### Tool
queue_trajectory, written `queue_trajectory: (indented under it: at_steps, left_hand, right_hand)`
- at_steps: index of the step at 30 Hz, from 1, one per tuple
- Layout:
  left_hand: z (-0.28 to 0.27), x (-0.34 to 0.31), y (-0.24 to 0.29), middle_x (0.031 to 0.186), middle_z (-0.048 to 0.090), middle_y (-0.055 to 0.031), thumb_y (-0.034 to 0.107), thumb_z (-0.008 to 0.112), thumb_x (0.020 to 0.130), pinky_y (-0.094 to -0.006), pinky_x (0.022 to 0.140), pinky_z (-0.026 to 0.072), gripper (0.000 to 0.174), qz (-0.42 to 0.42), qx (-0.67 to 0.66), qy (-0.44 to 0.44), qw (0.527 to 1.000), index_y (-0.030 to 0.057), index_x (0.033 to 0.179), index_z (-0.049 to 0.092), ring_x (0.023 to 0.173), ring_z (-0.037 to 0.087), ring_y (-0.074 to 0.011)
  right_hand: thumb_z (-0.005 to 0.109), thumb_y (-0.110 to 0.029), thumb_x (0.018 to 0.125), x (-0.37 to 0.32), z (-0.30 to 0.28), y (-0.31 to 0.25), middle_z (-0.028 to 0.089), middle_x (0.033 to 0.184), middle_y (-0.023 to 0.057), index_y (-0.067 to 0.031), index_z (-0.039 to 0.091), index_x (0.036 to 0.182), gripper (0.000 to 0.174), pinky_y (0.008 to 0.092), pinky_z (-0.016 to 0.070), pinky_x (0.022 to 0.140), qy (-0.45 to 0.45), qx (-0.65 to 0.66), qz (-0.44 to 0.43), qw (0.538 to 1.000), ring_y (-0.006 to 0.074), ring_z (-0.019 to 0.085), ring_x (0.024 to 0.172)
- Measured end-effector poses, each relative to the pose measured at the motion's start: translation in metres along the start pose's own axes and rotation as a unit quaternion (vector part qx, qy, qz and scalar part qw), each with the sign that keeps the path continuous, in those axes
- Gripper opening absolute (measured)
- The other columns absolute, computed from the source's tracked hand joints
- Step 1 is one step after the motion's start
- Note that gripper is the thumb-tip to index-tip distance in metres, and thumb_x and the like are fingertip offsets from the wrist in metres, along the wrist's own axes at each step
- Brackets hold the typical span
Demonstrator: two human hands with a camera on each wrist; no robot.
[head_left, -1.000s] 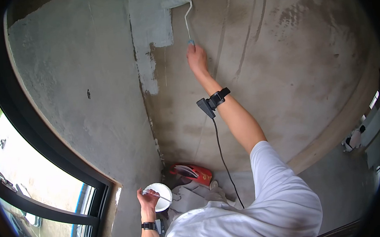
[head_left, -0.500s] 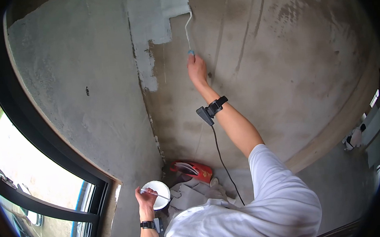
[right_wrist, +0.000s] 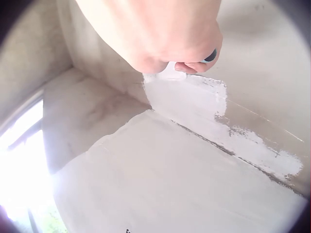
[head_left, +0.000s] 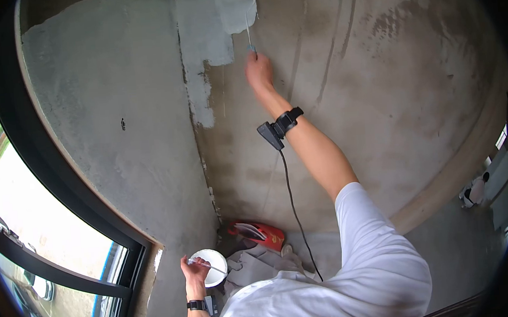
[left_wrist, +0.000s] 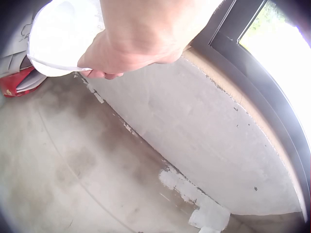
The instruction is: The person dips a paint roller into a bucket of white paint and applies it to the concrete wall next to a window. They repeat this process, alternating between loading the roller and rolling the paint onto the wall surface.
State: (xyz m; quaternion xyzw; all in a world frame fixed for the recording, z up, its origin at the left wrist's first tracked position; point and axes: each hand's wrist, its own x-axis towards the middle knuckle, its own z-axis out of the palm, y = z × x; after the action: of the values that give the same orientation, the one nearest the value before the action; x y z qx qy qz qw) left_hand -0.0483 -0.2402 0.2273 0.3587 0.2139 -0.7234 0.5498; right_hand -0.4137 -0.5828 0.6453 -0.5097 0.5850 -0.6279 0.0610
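My right hand (head_left: 258,73) grips the blue handle of a paint roller against the brown wall, arm stretched upward. The roller's thin metal frame (head_left: 249,34) runs up over a fresh pale patch of paint (head_left: 237,15), where its sleeve blends into the paint. In the right wrist view the hand (right_wrist: 165,36) has curled fingers, and a dark handle end shows beside them. Low at the left, my left hand (head_left: 197,269) is curled round the carrying handle of a white bucket (head_left: 218,273). From the left wrist, the bucket (left_wrist: 63,36) appears beyond the hand (left_wrist: 141,34).
A grey side wall (head_left: 109,109) meets the brown wall (head_left: 392,107) in a corner. Left of it is a black window frame (head_left: 60,166). A red bag (head_left: 268,235) stands near the corner floor. A black cable (head_left: 292,203) hangs from my right wrist; another person (head_left: 475,190) is far right.
My right hand with the paint roller dips slightly, then rises again along the wall. The pale patch now reaches lower beside the roller frame. The left hand keeps holding the bucket's handle.
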Motion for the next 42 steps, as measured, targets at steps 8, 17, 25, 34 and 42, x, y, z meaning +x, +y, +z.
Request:
queue_trajectory:
  at_steps: [8, 17, 25, 34, 42]
  left_hand:
    - [0.003, -0.003, -0.001, 0.064, 0.045, -0.0043, 0.045, 0.05, 0.089, -0.0363, 0.066, 0.0385, 0.04, 0.004, -0.006, 0.001, 1.0, 0.0078, 0.077, 0.043, 0.06, 0.045, -0.0177]
    - [0.004, -0.001, -0.001, 0.064, 0.046, -0.0046, 0.043, 0.049, 0.091, -0.038, 0.067, 0.0383, 0.038, 0.005, -0.01, 0.005, 1.0, 0.0074, 0.079, 0.044, 0.059, 0.046, -0.0182]
    - [0.002, -0.003, 0.0, 0.065, 0.045, -0.0045, 0.042, 0.049, 0.091, -0.0366, 0.067, 0.0375, 0.038, 0.004, -0.012, 0.01, 1.0, 0.0071, 0.077, 0.043, 0.059, 0.044, -0.0174]
    - [-0.012, -0.006, 0.003, 0.066, 0.044, -0.0049, 0.042, 0.053, 0.089, -0.036, 0.069, 0.0369, 0.037, 0.01, -0.028, 0.016, 0.999, 0.0083, 0.079, 0.041, 0.061, 0.044, -0.0176]
    - [-0.022, -0.01, 0.009, 0.064, 0.045, -0.0039, 0.042, 0.053, 0.089, -0.0365, 0.068, 0.037, 0.037, 0.013, -0.037, 0.016, 0.999, 0.009, 0.075, 0.042, 0.059, 0.044, -0.018]
  right_hand:
    - [0.047, -0.032, 0.1, 0.018, 0.008, -0.034, 0.065, 0.084, 0.0313, 0.0091, 0.064, 0.084, 0.047, 0.0546, 0.0465, 0.072, 0.002, 0.047, 0.016, 0.999, 0.0503, 0.062, 0.083]
    - [0.047, -0.029, 0.1, -0.04, 0.014, 0.015, 0.063, 0.079, 0.0304, 0.0089, 0.061, 0.082, 0.044, 0.0537, 0.0444, 0.071, -0.007, 0.025, 0.027, 0.999, 0.0486, 0.061, 0.078]
    - [0.047, -0.029, 0.101, -0.091, 0.02, 0.06, 0.061, 0.076, 0.0284, 0.0078, 0.057, 0.082, 0.043, 0.0529, 0.0423, 0.069, -0.012, 0.04, 0.069, 0.997, 0.0467, 0.059, 0.075]
    - [0.046, -0.029, 0.103, -0.143, 0.023, 0.085, 0.062, 0.078, 0.0257, 0.006, 0.056, 0.084, 0.041, 0.0506, 0.0432, 0.07, -0.024, 0.058, 0.131, 0.989, 0.0434, 0.058, 0.074]
    - [0.047, -0.029, 0.102, -0.089, 0.028, 0.062, 0.059, 0.071, 0.0216, 0.0052, 0.056, 0.081, 0.041, 0.0474, 0.0427, 0.065, 0.02, 0.131, 0.097, 0.987, 0.0374, 0.057, 0.066]
